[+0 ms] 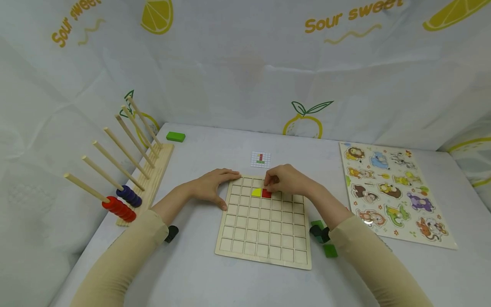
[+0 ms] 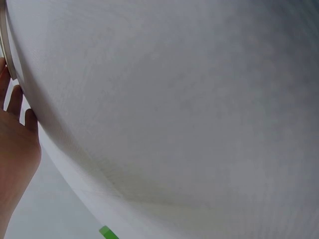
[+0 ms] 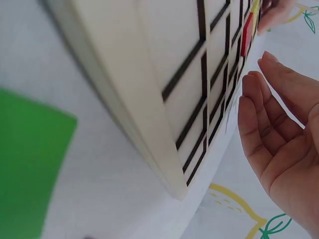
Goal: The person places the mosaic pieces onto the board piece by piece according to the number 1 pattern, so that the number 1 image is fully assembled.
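Note:
A square wooden grid board point(image 1: 264, 221) lies flat on the table. In its upper part a yellow piece point(image 1: 256, 192) with one cut corner sits in a cell, and a red square tile point(image 1: 266, 194) fills the cell to its right. My right hand point(image 1: 283, 179) hovers at the red tile, fingertips close over its top edge. The right wrist view shows that hand's thumb and bent fingers apart, nothing between them. My left hand point(image 1: 211, 187) rests by the board's upper left, fingers spread, forefinger at the corner and thumb at the left edge.
A small pattern card point(image 1: 261, 159) lies behind the board. On the left stands a peg rack point(image 1: 157, 179) with red and dark blue rings. An animal puzzle board point(image 1: 395, 192) lies right. Green blocks point(image 1: 330, 250) lie under the right forearm; another green block point(image 1: 175, 137) is at the back left.

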`<state>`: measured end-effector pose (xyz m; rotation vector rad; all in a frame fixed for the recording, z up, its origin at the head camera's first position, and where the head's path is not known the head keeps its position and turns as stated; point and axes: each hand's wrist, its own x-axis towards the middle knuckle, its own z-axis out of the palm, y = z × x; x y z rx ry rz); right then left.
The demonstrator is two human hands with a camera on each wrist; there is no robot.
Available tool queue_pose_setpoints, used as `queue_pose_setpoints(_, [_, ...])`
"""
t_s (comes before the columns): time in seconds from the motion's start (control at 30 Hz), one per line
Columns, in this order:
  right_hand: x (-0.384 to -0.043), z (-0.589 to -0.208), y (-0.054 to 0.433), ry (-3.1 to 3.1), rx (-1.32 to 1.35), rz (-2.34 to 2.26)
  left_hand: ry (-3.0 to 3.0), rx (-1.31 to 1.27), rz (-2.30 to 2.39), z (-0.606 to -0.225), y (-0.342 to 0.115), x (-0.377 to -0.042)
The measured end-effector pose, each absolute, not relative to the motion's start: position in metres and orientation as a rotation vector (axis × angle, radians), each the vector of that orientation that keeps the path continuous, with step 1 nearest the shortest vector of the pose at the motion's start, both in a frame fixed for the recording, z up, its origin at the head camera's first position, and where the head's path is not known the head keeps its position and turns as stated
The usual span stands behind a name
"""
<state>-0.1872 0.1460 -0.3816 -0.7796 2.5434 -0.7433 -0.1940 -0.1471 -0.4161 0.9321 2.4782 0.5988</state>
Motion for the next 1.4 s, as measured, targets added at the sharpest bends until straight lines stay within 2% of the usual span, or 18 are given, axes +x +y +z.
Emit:
queue_pose_setpoints(0.8, [-0.189,-0.360,0.202,2.609,-0.653,-0.750,2.498,0.951,0.570,-0.415,-0.148,-0.193])
queue_pose_setpoints(1.4, [-0.169,-0.348,0.258,2.598,-0.521,-0.855,2.492,0.943,0.584,-0.415,-0.147,-0.193])
